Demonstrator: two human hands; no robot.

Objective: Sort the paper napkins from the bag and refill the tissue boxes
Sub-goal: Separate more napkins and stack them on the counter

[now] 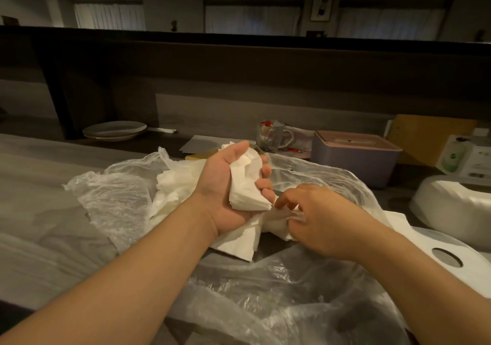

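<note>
My left hand (225, 185) is palm up over the middle of the counter, shut on a stack of white paper napkins (245, 182). Just below and right of it, my right hand (316, 219) pinches crumpled napkins (273, 221) that lie on the clear plastic bag (114, 193). More loose napkins (172, 185) sit inside the bag to the left. A purple tissue box (353, 158) with a pink lid stands behind the bag at the right. A white oval tissue box (451, 209) lies upside down at the far right, its white lid (425, 254) with an oval hole beside it.
Stacked white plates (114, 130) rest at the back left. A glass mug (271, 137) and papers sit behind the bag. A cardboard box (430, 137) and a white carton (462, 158) stand at the far right. A dark raised ledge runs along the back.
</note>
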